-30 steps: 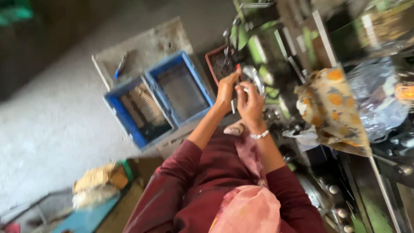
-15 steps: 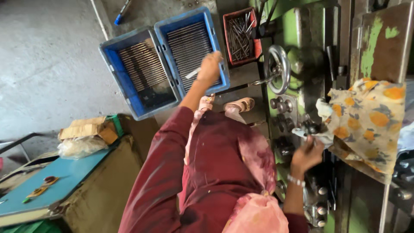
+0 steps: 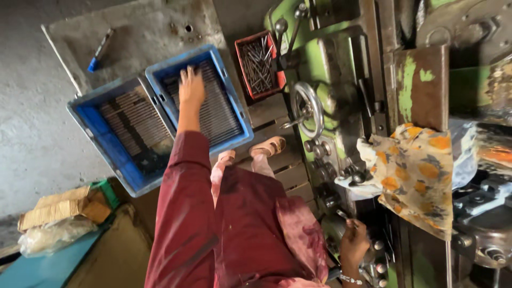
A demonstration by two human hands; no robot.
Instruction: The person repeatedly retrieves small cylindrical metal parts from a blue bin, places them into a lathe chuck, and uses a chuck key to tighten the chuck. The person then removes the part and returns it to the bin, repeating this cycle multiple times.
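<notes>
Nearest the camera, the right hand (image 3: 353,245) is resting low on the green lathe (image 3: 341,106), its fingers curling around a small, thin metal piece (image 3: 344,215) among round knobs; whether they are fully clamped on it I cannot tell. One floral cloth (image 3: 416,176), cream with orange blotches, is hanging over the machine just beside that hand. One spoked steel handwheel (image 3: 306,109) is sitting further up the machine's front. Two sandalled feet (image 3: 256,152) are standing on a slatted wooden platform (image 3: 282,160). Beyond them, the left arm in a maroon sleeve is stretching out, and the left hand (image 3: 191,88) is lying palm down, fingers together and flat, on rows of thin metal rods filling one of two blue plastic crates (image 3: 160,80); the neighbouring crate is holding darker rods in similar rows. One smaller red tray (image 3: 238,50) of loose steel pins is sitting against the lathe. Farthest off, one blue-handled tool (image 3: 98,50) is lying on a grey slab (image 3: 144,32)
</notes>
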